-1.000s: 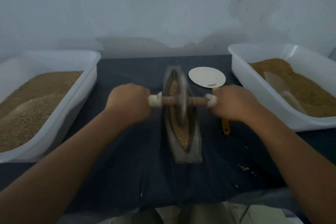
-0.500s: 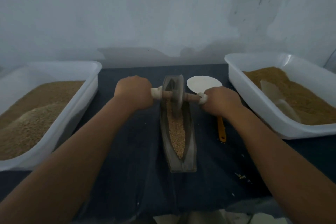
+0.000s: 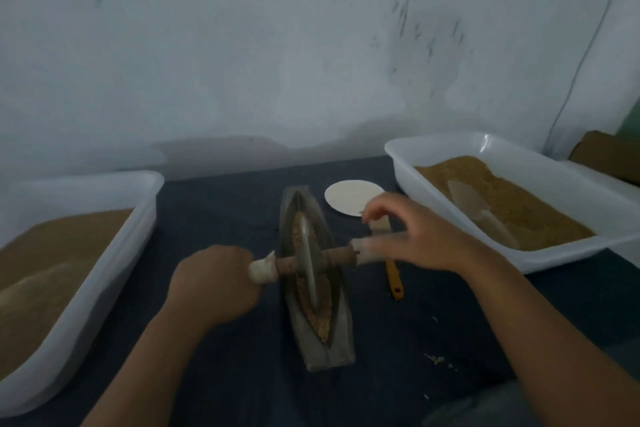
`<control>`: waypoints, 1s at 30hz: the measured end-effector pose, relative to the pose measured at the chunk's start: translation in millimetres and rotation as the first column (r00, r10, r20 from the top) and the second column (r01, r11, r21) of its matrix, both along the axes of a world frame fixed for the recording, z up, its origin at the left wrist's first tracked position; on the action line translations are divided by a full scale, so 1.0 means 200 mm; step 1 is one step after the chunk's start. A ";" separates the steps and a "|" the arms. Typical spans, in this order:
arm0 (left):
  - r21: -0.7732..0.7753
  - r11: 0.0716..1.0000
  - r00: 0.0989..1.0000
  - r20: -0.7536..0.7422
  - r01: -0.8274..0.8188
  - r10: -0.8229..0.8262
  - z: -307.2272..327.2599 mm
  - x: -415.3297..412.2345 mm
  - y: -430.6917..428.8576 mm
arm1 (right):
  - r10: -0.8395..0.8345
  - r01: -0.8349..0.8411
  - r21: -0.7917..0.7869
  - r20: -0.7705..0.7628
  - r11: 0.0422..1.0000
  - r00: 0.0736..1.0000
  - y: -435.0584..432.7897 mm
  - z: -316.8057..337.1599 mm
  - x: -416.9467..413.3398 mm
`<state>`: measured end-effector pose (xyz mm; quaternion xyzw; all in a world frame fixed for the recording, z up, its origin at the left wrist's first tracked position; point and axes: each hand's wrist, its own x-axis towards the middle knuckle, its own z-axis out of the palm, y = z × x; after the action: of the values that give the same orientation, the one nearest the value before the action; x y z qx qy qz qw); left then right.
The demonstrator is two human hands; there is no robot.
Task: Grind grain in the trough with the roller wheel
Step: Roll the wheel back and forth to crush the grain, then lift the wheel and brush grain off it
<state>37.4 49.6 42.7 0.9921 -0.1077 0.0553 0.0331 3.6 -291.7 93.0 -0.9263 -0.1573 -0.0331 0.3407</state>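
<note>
We see the trough (image 3: 341,340) lying lengthwise on the dark bench (image 3: 225,211), between the two hands and a little beyond them. The wheel (image 3: 309,263) stands upright in it near the middle, in the grain (image 3: 320,321), with its axle (image 3: 287,263) crossing the trough from side to side.

The left hand (image 3: 216,284) is just left of the trough, clenched round the pale left end of the axle, knuckles up. The right hand (image 3: 426,239) is just right of the trough, over the other pale end. Its fingers are spread and loose, thumb and forefinger lifted, not wrapped round anything. This hand is blurred, so we cannot tell whether the lower fingertips (image 3: 372,248) touch the axle end or only hover at it.

A white plate (image 3: 349,196) lies beyond the right hand, and a yellow-handled tool (image 3: 394,282) lies on the bench below it. A white bin (image 3: 138,218) of brown meal stands to the left. Another bin (image 3: 519,163) stands to the right, with a pale scoop (image 3: 474,204) in its meal.
</note>
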 end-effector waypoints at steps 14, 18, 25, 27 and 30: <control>-0.479 0.878 0.998 -0.054 0.000 -0.030 -0.13 -0.02 0.03 | -0.580 0.469 -0.585 -0.002 0.661 0.815 0.04 -0.34 0.08; -0.506 0.862 0.998 -0.050 -0.007 -0.022 -0.14 -0.02 0.04 | -0.597 0.501 -0.445 -0.098 0.742 0.797 0.00 -0.25 0.11; -0.580 0.813 0.993 -0.115 -0.044 -0.028 -0.14 -0.01 0.06 | -0.315 0.402 0.482 -0.253 0.779 0.915 -0.05 -0.19 0.03; -0.595 0.802 0.987 -0.154 -0.058 -0.043 -0.14 0.00 0.07 | -0.209 0.325 0.644 -0.252 0.692 0.945 0.00 -0.17 0.02; -0.616 0.784 0.978 -0.200 -0.075 -0.063 -0.16 0.01 0.07 | -0.044 0.186 0.806 -0.195 0.562 0.980 0.01 -0.16 0.03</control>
<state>39.1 63.3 11.1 0.9266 -0.0762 -0.0170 0.3679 9.1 -289.4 60.2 -0.6705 -0.0367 -0.0535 0.7390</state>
